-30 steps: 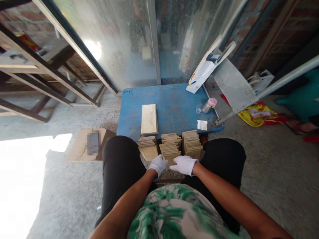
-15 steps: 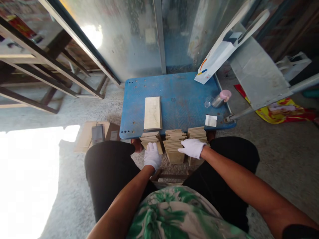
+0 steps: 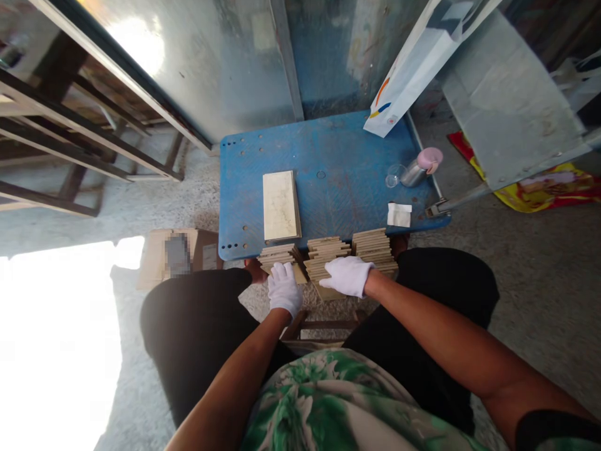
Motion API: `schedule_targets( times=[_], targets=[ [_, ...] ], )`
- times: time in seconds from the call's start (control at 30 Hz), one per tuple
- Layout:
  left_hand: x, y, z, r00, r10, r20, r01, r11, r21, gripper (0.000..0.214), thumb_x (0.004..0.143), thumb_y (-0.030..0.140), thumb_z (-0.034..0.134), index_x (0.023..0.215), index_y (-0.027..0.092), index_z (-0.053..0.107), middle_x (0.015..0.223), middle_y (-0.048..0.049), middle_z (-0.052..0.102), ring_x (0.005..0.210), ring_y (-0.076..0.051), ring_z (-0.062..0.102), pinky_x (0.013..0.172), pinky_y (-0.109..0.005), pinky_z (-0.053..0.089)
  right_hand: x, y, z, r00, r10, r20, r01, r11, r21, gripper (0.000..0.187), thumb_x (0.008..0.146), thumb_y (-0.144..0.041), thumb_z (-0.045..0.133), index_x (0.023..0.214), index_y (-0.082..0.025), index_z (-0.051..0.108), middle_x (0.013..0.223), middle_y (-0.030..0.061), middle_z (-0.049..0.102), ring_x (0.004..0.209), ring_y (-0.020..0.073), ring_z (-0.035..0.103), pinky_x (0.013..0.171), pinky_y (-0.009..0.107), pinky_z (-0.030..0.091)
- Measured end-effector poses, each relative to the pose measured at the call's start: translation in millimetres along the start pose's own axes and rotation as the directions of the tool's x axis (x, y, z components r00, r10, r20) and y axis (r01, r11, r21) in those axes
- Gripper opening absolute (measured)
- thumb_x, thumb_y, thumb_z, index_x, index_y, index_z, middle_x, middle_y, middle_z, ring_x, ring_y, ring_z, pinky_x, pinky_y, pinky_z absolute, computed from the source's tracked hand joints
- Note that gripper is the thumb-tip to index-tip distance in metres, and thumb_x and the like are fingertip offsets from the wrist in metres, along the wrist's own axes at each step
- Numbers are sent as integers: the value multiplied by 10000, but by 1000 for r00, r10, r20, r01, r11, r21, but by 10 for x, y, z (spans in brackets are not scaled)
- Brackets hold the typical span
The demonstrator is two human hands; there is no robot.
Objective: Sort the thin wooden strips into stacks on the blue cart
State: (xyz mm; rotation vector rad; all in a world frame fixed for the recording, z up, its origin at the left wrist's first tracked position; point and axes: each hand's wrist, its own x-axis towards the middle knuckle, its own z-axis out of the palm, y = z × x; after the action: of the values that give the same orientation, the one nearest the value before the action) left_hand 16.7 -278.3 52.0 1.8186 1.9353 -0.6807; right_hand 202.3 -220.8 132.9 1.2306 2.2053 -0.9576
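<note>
Three rows of beige tiles stand on edge between my knees, against the front of a blue platform [image 3: 338, 169]. My left hand [image 3: 283, 289], in a white glove, rests on the near end of the left row [image 3: 277, 254]. My right hand [image 3: 347, 274], also gloved, lies over the near end of the middle row [image 3: 323, 250], fingers spread across the tile tops. The right row [image 3: 375, 247] stands free beside it. A single pale tile [image 3: 280, 205] lies flat on the platform just beyond the rows.
On the platform sit a pink-capped metal flask [image 3: 420, 168], a clear cup [image 3: 393, 180], a folded white paper [image 3: 399, 214] and a white paper bag [image 3: 413, 69]. A cardboard box [image 3: 154, 257] lies left on the concrete. Glass panels stand behind.
Both hands moved forward from the near tile ends onto the rows: left onto the left row, right across the middle row. The camera tilted closer and downward.
</note>
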Motion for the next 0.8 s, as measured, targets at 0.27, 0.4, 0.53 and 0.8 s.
schedule_targets(
  times=[0.27,0.4,0.53,0.8],
  targets=[
    [-16,20,-2,1000,-12,18,12,1000,2,784,803,314,521,1467,52,199,1543,-263,139,1417,-375,151,1122,-470,153,4,-28,-11,1000,-30,8,30,1000,10,501,893,-519,420,1056,-104,649,1065,198,675,982,317,646,801,387,486],
    [-19,17,-13,999,-9,34,10,1000,-15,777,804,285,507,1471,53,184,1547,-261,122,1425,-370,131,1128,-473,139,4,-18,-8,1000,-29,6,29,1000,2,499,896,-519,425,1051,-103,652,1065,194,678,974,315,648,795,382,490],
    [-18,8,-18,999,-5,43,6,1000,-29,778,810,289,508,1474,51,178,1547,-262,118,1426,-372,125,1133,-475,134,12,-7,3,1000,-27,8,27,1000,-7,508,898,-512,424,1062,-89,653,1082,207,671,983,318,644,801,387,488],
    [-15,-1,-59,999,4,52,-3,1000,-22,775,809,313,533,1464,52,212,1533,-264,148,1413,-371,167,1117,-465,178,10,-3,-1,1000,-18,25,19,1000,-21,521,898,-515,404,1068,-92,656,1076,205,672,973,321,645,783,390,493]
  ],
)
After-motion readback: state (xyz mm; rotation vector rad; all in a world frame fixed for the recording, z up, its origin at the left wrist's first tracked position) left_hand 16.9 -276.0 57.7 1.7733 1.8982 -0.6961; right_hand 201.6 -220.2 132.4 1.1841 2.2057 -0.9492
